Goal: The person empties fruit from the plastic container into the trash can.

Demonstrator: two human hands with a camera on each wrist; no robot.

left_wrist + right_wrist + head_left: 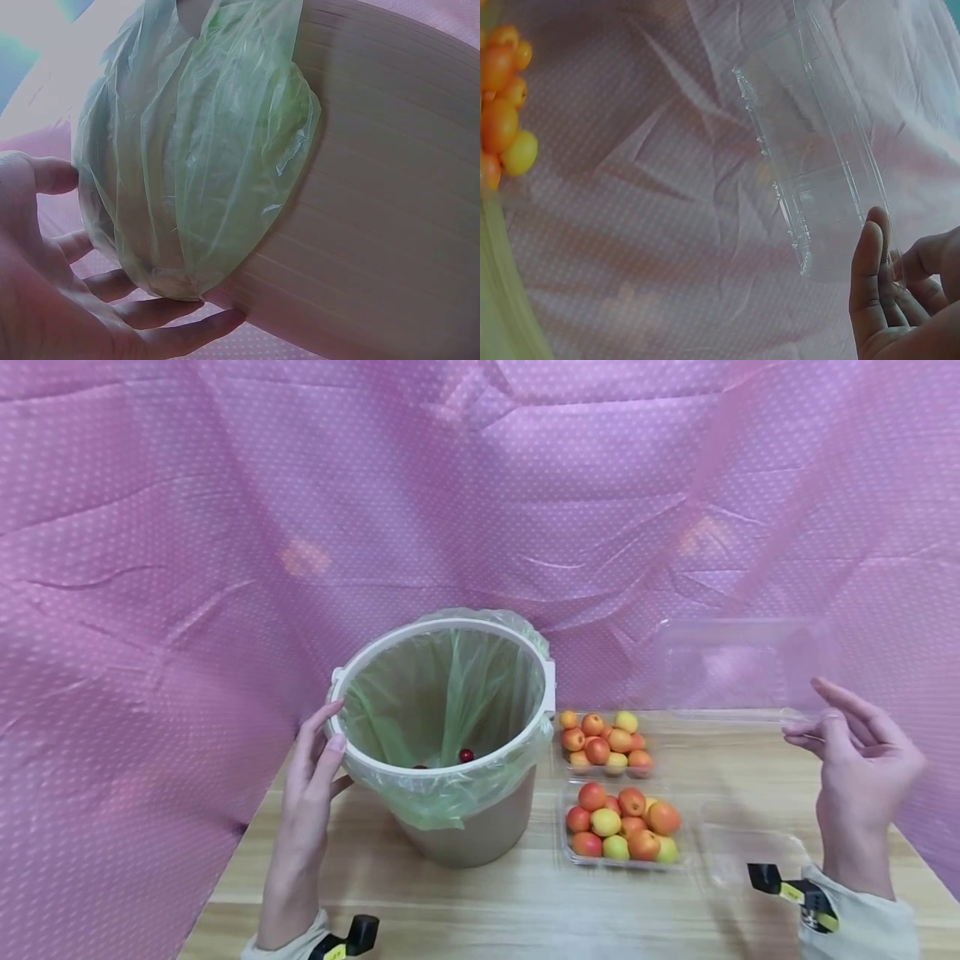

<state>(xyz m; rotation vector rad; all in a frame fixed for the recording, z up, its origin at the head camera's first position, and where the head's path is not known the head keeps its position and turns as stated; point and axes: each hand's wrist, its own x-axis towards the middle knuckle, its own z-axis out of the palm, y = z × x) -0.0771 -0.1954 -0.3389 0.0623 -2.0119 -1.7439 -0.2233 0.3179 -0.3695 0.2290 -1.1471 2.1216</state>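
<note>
A trash bin (480, 847) stands on the wooden table, lined with a thin green bag (420, 802) folded over its white rim. My left hand (303, 802) touches the rim's left side with spread, fairly straight fingers. The left wrist view shows its fingertips (225, 319) against the outside of the bin. Inside the bin lies a small red round fruit (467, 755), with another partly hidden by the rim. Off to the right, my right hand (870, 760) pinches a clear plastic container (742, 668) by its edge, raised above the table.
Two clear boxes of red, orange and yellow fruit stand right of the bin, one far (604, 745) and one near (622, 827). Another clear plastic piece (757, 856) lies by my right wrist. Pink dotted cloth (480, 510) hangs behind and at the sides.
</note>
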